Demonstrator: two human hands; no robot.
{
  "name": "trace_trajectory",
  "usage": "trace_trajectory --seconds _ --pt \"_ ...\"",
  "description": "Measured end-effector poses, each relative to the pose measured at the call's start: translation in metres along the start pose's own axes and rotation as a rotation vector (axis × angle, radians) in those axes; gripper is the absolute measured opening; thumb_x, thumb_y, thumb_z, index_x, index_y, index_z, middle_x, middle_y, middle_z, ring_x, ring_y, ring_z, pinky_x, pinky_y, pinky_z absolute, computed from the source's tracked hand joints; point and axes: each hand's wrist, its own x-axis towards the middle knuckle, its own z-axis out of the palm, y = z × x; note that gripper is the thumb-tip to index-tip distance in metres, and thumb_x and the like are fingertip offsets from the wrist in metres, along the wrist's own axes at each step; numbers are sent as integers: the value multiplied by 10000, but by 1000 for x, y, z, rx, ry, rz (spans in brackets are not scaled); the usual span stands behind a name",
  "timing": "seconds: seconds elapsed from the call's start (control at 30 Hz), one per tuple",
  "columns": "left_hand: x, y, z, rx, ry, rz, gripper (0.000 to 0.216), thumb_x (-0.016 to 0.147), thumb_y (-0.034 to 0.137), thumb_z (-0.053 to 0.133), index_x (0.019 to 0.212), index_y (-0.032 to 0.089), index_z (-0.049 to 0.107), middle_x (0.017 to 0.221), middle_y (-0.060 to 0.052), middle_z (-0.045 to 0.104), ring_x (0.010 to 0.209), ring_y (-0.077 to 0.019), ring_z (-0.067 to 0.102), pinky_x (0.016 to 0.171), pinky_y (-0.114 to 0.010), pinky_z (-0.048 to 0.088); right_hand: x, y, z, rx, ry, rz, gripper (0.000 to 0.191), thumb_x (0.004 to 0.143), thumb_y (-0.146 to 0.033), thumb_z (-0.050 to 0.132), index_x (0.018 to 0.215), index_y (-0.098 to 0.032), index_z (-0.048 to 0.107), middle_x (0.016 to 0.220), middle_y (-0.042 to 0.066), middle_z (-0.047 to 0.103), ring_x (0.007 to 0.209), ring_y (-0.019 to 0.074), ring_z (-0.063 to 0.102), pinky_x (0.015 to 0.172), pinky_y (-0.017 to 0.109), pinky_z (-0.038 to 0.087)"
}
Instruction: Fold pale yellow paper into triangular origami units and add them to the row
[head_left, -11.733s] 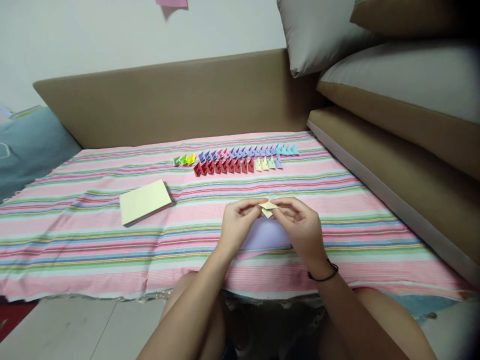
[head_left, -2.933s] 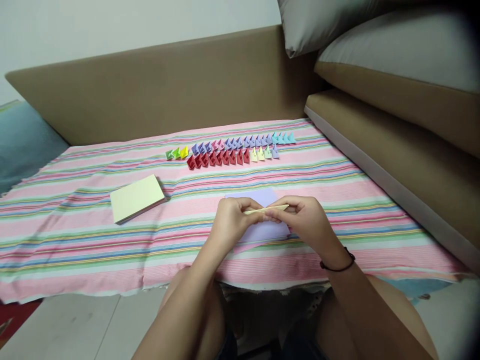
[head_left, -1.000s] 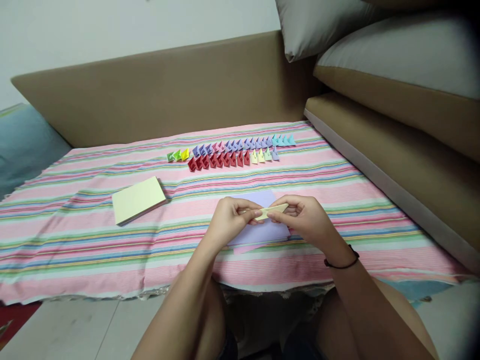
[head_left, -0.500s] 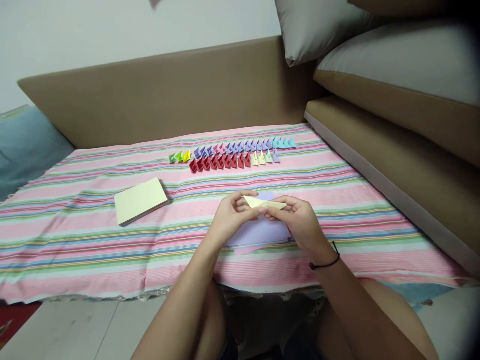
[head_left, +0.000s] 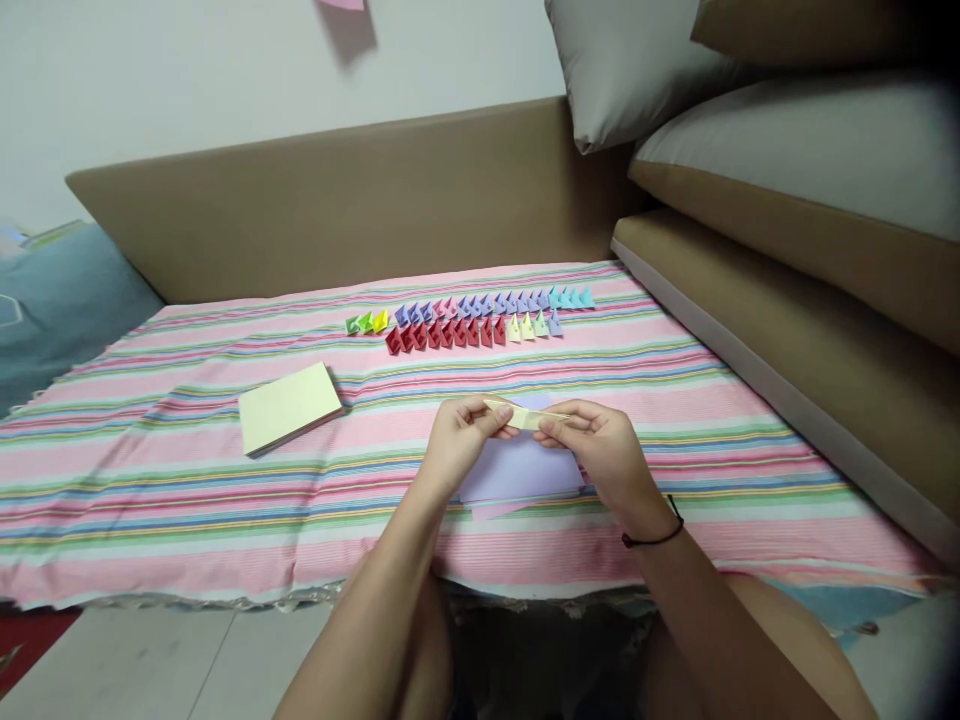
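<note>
Head view: both forearms come in from the lower edge and slant inward, bringing the left hand (head_left: 461, 438) and right hand (head_left: 602, 440) close together, palms facing.
Left fingers: curled and pinching, thumb on the near side, on the left end of a folded pale-yellow paper (head_left: 528, 420).
Right fingers: bent likewise, thumb on the near face, gripping the paper's right part; a black cord bracelet (head_left: 656, 537) circles that wrist.
Folded paper: between the two thumbs, narrow, lying crosswise, with pointed ends showing past the fingertips and its middle uncovered.
Lilac sheets (head_left: 521, 477): below and on the near side of the fingers, a pink sheet (head_left: 498, 510) poking out from under them.
Paper stack (head_left: 291, 408): well left of the left fingers, pale yellow on top.
Folded paper figures (head_left: 459, 334): two rows beyond the fingertips, red ones in the nearer row.
Edges: striped cloth (head_left: 390, 490) ends on the near side of the fingers; tan backrest (head_left: 360, 215) stands past the rows.
Room: cloth stretches between the left fingers and the stack, and between the right hand and the brown-and-grey cushions (head_left: 795, 350).
</note>
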Motion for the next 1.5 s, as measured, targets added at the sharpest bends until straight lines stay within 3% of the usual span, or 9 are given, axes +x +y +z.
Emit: trace_trajectory --seconds 0.37,0.57,0.63,0.73,0.8,0.87,0.97,1.2,1.5 --pt "13 -11 -7 -58 117 26 360 715 481 609 621 134 613 521 -22 593 508 -129 571 574 -238 460 3 8 6 122 -64 119 265 686 -385 725 766 -135 684 740 70 722 714 177 694 729 298 555" --pt "23 -13 -22 42 302 116 418 770 552 461 670 154 545 619 -25 579 559 -133 559 577 -253 456 4 7 3 102 4 97 237 697 -368 719 760 -146 661 764 77 719 733 189 685 748 322 542" --pt "27 -11 -24 115 300 156 389 780 507 456 603 165 513 542 -3 524 511 -127 512 544 -245 412 7 3 5 95 18 64 236 739 -397 671 762 -166 629 884 79 713 776 191 682 772 337 533" --pt "32 -5 -17 256 254 223 335 783 407 480 541 177 498 485 14 470 489 -124 453 517 -241 320 15 -5 14 8 -64 -8 308 720 -403 689 933 -193 615 1083 79 666 907 200 656 796 330 515" --pt "36 0 -9 343 211 266 314 763 353 510 501 185 468 460 26 426 477 -120 397 510 -250 254 22 -9 21 -93 -194 -5 382 675 -411 724 964 -182 621 968 70 696 858 194 657 753 306 510" --pt "42 4 -1 409 185 297 334 754 314 514 465 190 401 442 34 377 468 -116 340 514 -262 206 30 -11 26 -174 -288 32 363 653 -466 719 821 -152 648 746 47 699 688 174 651 658 284 501" --pt "52 7 5 475 150 305 361 759 310 500 456 196 341 423 40 337 446 -115 299 508 -273 175 41 -11 28 -214 -294 53 415 625 -545 700 621 -137 626 562 21 640 503 136 582 533 256 458" --pt "58 1 -4 512 134 245 358 808 355 433 489 199 391 407 30 382 422 -125 376 480 -260 212 41 -10 28 -137 -369 95 447 713 -579 613 695 -136 675 528 9 601 465 101 539 500 221 416" --pt "45 -3 -9 327 184 207 317 782 405 504 602 154 577 537 0 495 539 -138 462 524 -251 316 31 2 30 -92 -181 161 441 607 -580 695 601 -140 654 506 26 619 440 124 577 479 246 460"
